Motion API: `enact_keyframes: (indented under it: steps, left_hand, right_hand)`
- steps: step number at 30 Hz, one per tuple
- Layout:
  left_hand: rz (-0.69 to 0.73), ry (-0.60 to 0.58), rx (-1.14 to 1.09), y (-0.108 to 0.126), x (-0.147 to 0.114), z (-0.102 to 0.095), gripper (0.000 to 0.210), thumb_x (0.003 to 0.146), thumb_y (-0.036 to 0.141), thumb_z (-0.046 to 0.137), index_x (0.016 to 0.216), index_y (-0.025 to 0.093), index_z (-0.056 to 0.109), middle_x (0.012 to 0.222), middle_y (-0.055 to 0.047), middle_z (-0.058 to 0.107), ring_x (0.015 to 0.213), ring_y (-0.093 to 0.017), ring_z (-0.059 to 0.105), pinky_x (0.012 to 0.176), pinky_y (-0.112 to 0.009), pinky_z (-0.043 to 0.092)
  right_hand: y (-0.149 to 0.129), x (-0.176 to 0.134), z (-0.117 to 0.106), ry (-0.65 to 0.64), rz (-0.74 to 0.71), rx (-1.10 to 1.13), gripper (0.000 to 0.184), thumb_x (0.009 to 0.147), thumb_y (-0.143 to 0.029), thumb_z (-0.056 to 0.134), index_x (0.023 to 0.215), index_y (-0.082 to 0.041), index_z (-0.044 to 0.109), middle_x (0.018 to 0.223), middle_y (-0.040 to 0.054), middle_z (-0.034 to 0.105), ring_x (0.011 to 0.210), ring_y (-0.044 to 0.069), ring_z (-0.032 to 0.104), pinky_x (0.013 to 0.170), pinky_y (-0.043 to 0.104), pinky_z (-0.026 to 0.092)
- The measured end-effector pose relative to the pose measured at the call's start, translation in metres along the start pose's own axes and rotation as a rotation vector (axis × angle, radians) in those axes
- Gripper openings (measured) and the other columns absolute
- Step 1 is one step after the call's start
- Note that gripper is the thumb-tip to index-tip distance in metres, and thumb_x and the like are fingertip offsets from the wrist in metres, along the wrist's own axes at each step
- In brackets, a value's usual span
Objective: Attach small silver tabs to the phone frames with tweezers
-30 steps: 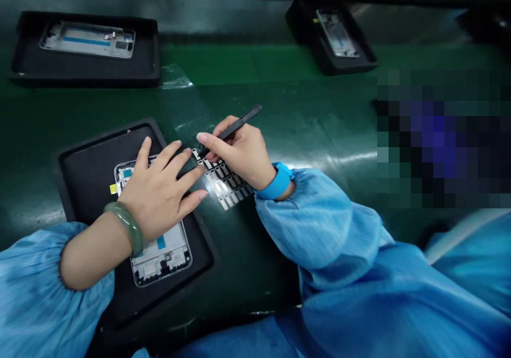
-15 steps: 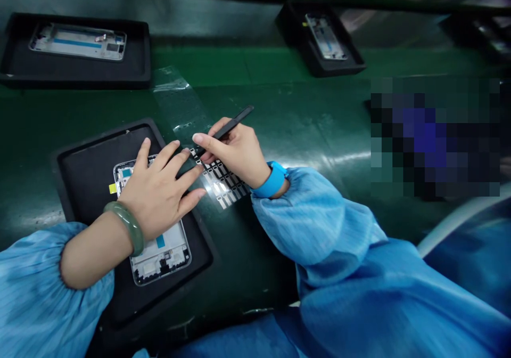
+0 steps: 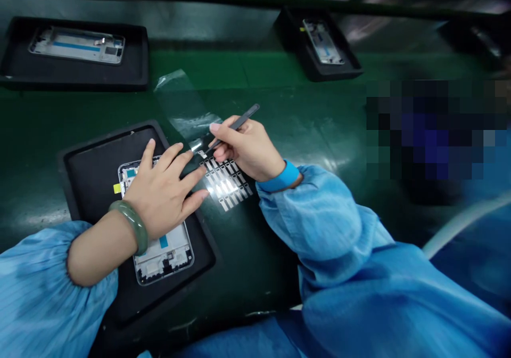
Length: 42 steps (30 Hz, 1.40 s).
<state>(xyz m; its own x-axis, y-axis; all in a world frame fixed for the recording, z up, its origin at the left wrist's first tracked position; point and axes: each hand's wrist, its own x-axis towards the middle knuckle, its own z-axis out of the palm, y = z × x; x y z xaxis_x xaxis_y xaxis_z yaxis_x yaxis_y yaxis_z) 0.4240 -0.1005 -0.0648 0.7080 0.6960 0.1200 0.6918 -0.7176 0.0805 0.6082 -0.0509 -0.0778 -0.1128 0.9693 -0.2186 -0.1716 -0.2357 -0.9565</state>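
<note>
My left hand (image 3: pixel 165 187) spreads its fingers over a phone frame (image 3: pixel 165 257), covering its middle. That frame lies in a black tray (image 3: pixel 99 171), with a yellow tab (image 3: pixel 117 188) at its left edge. My right hand (image 3: pixel 249 147) pinches a pair of dark tweezers (image 3: pixel 248 115), tips pointing down and left. Below them a clear sheet holds rows of small silver-and-black stickers (image 3: pixel 225 182). One sticker (image 3: pixel 202 154) sits at the tweezer tips, apart from the rows; whether the tips grip it I cannot tell. My left fingertips are close to the sheet's left edge.
A black tray (image 3: pixel 136 75) with another phone frame (image 3: pixel 75 46) stands at the back left. A second such tray (image 3: pixel 315 73) with a frame (image 3: pixel 323 42) is at the back right. Clear film (image 3: pixel 183 99) lies on the green table (image 3: pixel 279 273). A pixelated patch blurs the right side.
My right hand has moved slightly right with the tweezers, and one sticker now shows apart from the rows at their tips. The clear film's near part has lifted or buckled. My left hand stays spread.
</note>
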Motion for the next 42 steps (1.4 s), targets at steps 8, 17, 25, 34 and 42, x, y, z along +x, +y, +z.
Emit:
enact_keyframes:
  steps: [8,17,25,34,42]
  left_hand:
    - [-0.023,0.12,-0.115,0.003,-0.012,-0.011,0.039,0.09,0.04,0.042,0.118,0.016,0.054,0.12,-0.014,0.057,0.118,-0.031,0.048,0.102,-0.059,0.03]
    - [-0.649,0.183,-0.963,0.032,-0.038,-0.034,0.021,0.087,0.039,0.05,0.084,0.02,0.057,0.075,0.001,0.065,0.065,-0.01,0.059,0.057,-0.021,0.046]
    - [-0.597,-0.089,-0.964,0.02,-0.049,-0.038,0.029,0.087,0.043,0.046,0.074,0.019,0.056,0.06,0.004,0.055,0.053,-0.008,0.049,0.049,-0.021,0.04]
    - [-0.39,0.133,-0.33,-0.024,-0.066,-0.037,0.043,0.083,0.046,0.052,0.114,0.017,0.052,0.113,-0.01,0.058,0.107,-0.024,0.055,0.091,-0.039,0.046]
    - [-0.277,0.093,-0.082,-0.027,-0.084,-0.006,0.045,0.086,0.048,0.047,0.114,0.013,0.048,0.128,-0.017,0.049,0.123,-0.03,0.044,0.104,-0.049,0.035]
  right_hand:
    - [-0.006,-0.006,-0.001,-0.044,-0.035,0.16,0.031,0.071,-0.041,0.071,0.069,-0.018,0.05,0.059,-0.005,0.065,0.044,0.005,0.059,0.041,0.012,0.051]
    - [-0.007,-0.05,0.04,-0.249,-0.057,0.252,0.023,0.074,-0.034,0.069,0.074,-0.017,0.053,0.063,-0.0048,0.066,0.045,0.006,0.061,0.042,0.014,0.051]
    - [-0.014,-0.058,0.042,-0.327,-0.114,0.064,0.02,0.067,-0.022,0.076,0.075,-0.015,0.059,0.058,-0.0041,0.064,0.048,0.009,0.064,0.046,0.016,0.054]
    - [-0.016,-0.039,0.049,-0.259,-0.066,0.185,0.022,0.073,-0.032,0.07,0.074,-0.016,0.054,0.063,-0.004,0.065,0.052,0.008,0.065,0.05,0.016,0.056]
    - [-0.005,-0.013,0.061,-0.313,-0.004,0.192,0.031,0.071,-0.032,0.072,0.087,-0.019,0.049,0.071,-0.0054,0.063,0.064,0.009,0.068,0.061,0.02,0.058]
